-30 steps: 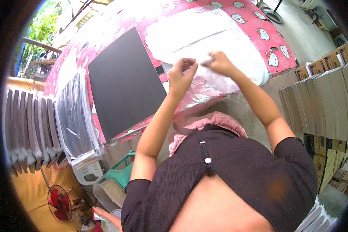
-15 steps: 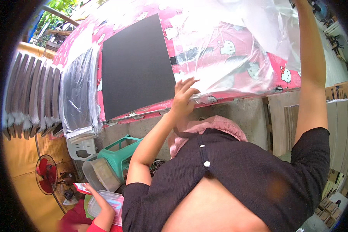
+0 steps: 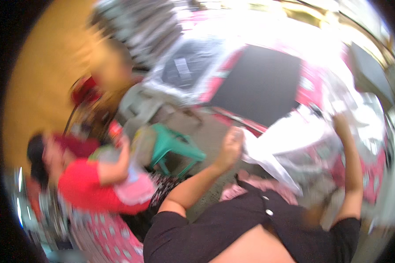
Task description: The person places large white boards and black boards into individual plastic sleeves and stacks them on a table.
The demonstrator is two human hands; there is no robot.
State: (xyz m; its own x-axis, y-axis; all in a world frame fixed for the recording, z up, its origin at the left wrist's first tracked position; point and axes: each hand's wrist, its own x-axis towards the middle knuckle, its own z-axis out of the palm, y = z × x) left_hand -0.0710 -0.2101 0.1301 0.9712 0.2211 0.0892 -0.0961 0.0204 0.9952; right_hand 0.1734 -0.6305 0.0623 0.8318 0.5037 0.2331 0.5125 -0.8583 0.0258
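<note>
1. Left hand (image 3: 231, 149): clamped on the plastic film (image 3: 289, 138), right of the black board (image 3: 261, 83); pull gently, avoiding creases.
2. Right hand (image 3: 340, 124): at the film; blurred, I cannot tell its grip.

Board (image 3: 261, 83) is plain matte black, no pattern I can spot. Plastic sheet (image 3: 289, 138) goes from see-through to milky white. Cover on the desk (image 3: 309, 90) is bright pink with pale patches, too blurry to make out the print. Stool (image 3: 177, 147) is a proper teal green, and the wall (image 3: 41, 74) is mustardy orange. Co-worker's shirt (image 3: 92, 186) is solid red, their bottoms (image 3: 166, 182) black with light speckles. Wearer's top (image 3: 232, 219) is plain black with white buttons (image 3: 269, 212). Pink cloth (image 3: 112, 230) lower left has pale blobs too.
</note>
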